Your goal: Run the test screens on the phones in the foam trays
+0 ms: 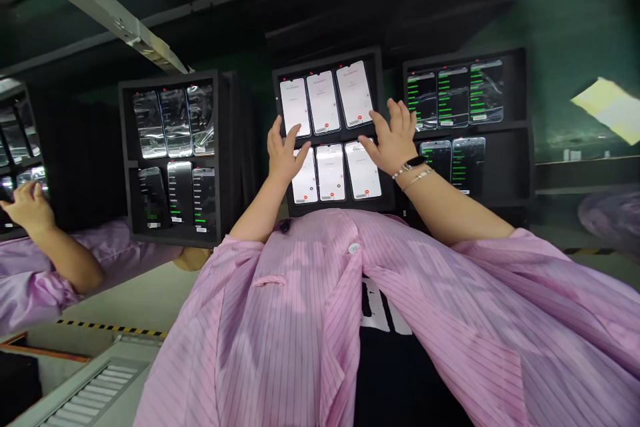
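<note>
In front of me a black tray (327, 61) holds several smartphones in two rows, their screens lit white. My left hand (286, 153) is over the tray's left side, fingers apart, near the upper-left phone (295, 100) and the lower-left phone (304, 180). On the other side, my right hand (395, 137) spreads its fingers by the upper-right phone (353, 90) and the lower-right phone (363, 167). Whether any fingertip touches glass I cannot tell. Neither hand grips anything. A dark band and bracelets circle my right wrist.
To the right stands another tray (515, 90) of dark-screened phones with green lines. A similar tray (217, 173) is on the left. Farther left, a co-worker's hand (31, 207) is over another tray. A metal bar (115, 17) slants overhead; yellow paper (610, 107) lies far right.
</note>
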Action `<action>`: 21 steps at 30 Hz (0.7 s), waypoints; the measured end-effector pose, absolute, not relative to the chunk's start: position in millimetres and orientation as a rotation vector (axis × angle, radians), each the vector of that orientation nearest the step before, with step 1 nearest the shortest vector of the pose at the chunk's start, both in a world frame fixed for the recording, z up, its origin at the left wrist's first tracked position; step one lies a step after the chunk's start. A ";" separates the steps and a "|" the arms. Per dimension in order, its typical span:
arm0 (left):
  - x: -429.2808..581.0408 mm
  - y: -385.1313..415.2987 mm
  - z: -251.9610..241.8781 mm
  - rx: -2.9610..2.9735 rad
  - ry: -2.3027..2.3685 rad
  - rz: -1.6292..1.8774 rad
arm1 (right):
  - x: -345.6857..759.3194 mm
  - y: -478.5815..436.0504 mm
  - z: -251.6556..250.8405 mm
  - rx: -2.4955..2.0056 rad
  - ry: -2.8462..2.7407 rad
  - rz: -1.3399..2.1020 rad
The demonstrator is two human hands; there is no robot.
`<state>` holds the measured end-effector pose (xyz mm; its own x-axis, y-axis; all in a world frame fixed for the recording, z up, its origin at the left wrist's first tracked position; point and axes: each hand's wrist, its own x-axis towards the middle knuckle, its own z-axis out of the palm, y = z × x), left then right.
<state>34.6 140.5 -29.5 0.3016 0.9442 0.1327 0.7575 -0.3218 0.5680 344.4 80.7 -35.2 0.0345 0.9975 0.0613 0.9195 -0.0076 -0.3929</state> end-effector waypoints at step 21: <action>44.9 171.3 -53.2 2.114 1.555 0.501 | 325.7 101.7 -54.0 -1.889 -1.887 0.474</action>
